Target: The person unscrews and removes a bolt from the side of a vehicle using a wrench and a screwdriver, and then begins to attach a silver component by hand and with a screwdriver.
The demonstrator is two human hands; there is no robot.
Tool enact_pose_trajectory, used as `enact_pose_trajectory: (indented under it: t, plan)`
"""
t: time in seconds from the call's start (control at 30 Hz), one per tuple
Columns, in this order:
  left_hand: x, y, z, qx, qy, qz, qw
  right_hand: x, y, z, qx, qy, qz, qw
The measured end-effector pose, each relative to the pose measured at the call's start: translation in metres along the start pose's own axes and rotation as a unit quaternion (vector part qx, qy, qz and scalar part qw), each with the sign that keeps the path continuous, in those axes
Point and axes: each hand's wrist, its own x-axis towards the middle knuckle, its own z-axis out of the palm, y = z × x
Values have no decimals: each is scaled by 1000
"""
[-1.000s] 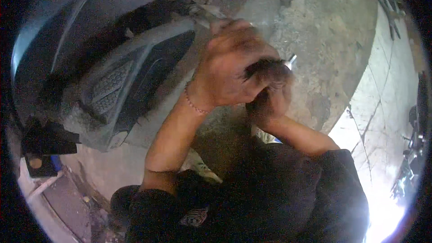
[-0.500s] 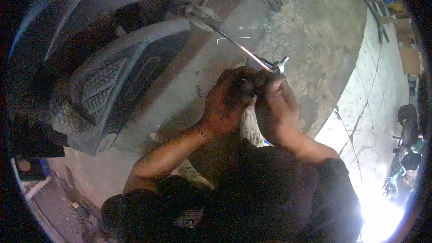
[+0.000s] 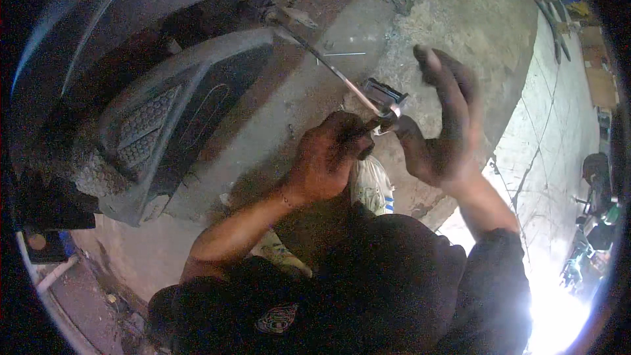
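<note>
A thin metal rod [image 3: 350,83] runs from the vehicle's underside at upper left down to a small fitting [image 3: 386,98]. That fitting has a dark ribbed block and a shiny silver end. My left hand [image 3: 327,158] is closed, its thumb and fingers pinching the fitting's lower end; part of the grip is hidden by the fingers. Just to the right of the fitting, my right hand [image 3: 447,125] has its fingers raised and spread, with nothing seen in them. Its thumb is close to the silver end; whether they touch, I cannot tell.
A grey vehicle footboard [image 3: 220,69] with textured panels fills the left. An L-shaped hex key [image 3: 346,54] lies on the rough concrete floor beyond the rod. A light shoe [image 3: 373,184] is below my hands. At lower right is a bright glare [image 3: 559,322].
My right hand has come off the fitting and opened, moving right and up. The fitting has shifted slightly left and down, showing its ribbed block. My left hand stays on it.
</note>
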Motion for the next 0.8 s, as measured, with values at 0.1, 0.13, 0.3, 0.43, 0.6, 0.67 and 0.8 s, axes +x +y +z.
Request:
enact_pose_trajectory:
  t: [0.1,0.13,0.3,0.43,0.6,0.67,0.8]
  plan:
    - [1,-1,-6,8,-13,63,998,26,-5,-23,-161,-63,-249,953]
    - [1,0,-7,11,-17,85,996,33,-5,-26,-168,-92,-289,938]
    - [-4,-4,-3,47,-19,85,995,47,5,-26,-130,-138,-375,907]
    - [-8,-14,-24,58,-69,5,996,41,17,-21,-117,-106,-390,907]
    - [-11,11,-58,105,-63,84,989,30,22,-5,-91,-37,-361,927]
    - [-15,26,-72,104,-69,63,990,27,19,-2,-92,-39,-325,940]
    - [-15,68,-91,6,-126,-75,989,16,21,15,-76,19,-299,951]
